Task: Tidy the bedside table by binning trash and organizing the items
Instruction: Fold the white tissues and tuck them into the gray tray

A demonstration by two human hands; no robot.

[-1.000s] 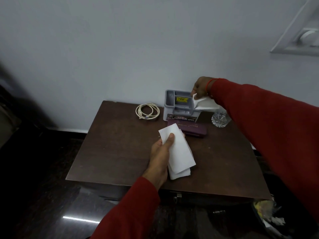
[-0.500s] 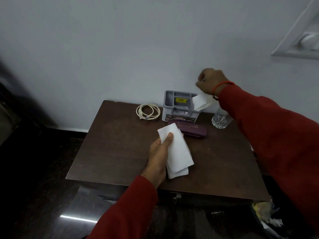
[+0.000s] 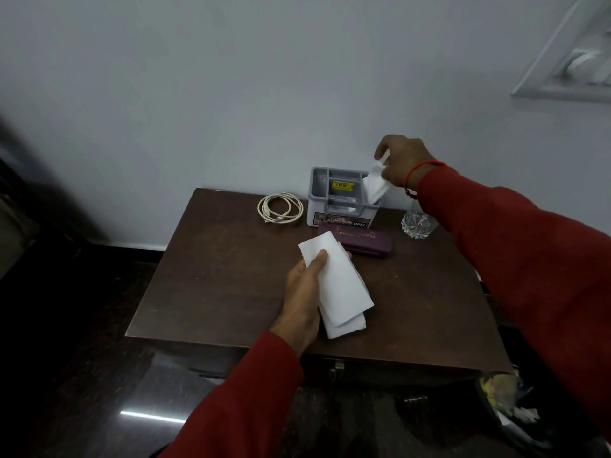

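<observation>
— What's the right hand point(image 3: 401, 161) got?

— A folded tissue point(image 3: 375, 186), pinched at its top edge, lower end dipping into the right-hand compartment of the grey organizer point(image 3: 340, 200). The left hand point(image 3: 305, 292) grips a stack of folded tissues point(image 3: 337, 285), thumb on top, in front of the organizer, above the bedside table point(image 3: 215, 276).

— And the rest?

— Coiled cable point(image 3: 280, 208) just left of the organizer, purple case point(image 3: 358, 241) just in front, a glass point(image 3: 417, 223) to its right. A bin point(image 3: 509, 404) sits low, past the table's front right corner.

— How should they slot it?

— I'd say keep it upright, guide it straight down into that compartment, and let go only once it stands by itself. Mind the sleeve near the glass.
</observation>
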